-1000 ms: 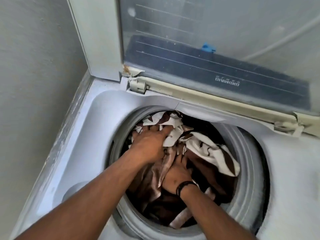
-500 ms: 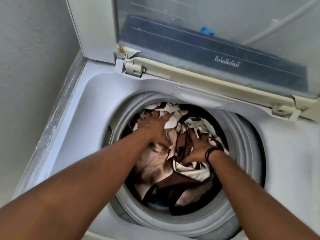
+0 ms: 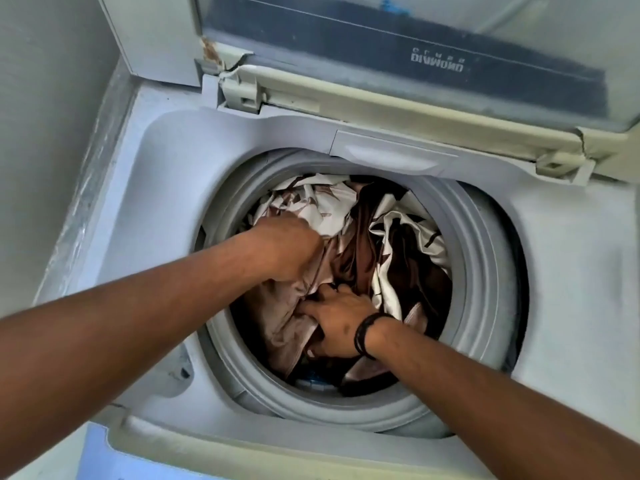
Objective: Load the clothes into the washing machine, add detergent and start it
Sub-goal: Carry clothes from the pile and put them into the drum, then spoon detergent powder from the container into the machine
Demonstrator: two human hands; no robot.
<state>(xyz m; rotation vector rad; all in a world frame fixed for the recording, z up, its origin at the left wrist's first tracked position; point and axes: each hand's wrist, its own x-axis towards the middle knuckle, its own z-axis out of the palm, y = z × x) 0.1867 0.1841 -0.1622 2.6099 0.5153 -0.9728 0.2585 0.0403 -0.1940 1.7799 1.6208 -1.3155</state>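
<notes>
A top-loading washing machine (image 3: 571,244) stands with its lid (image 3: 381,46) raised at the back. Its round grey drum rim (image 3: 485,271) holds a pile of brown and white clothes (image 3: 391,244). My left hand (image 3: 287,251) is deep in the left of the drum, its fingers curled into the beige cloth. My right hand (image 3: 339,317), with a black band at the wrist, is lower in the drum, its fingers dug into the folds of brown cloth. Both sets of fingertips are hidden by fabric.
A grey wall (image 3: 45,133) runs close along the machine's left side. The lid's cracked hinge (image 3: 239,88) sits at the back left, another hinge (image 3: 561,164) at the back right. A small blue part (image 3: 317,379) shows at the drum's bottom.
Both hands have drawn nearer to me in the drum. The right hand moved down and left into the brown cloth. The left hand has closed into a fist on the fabric. The view tilted down.
</notes>
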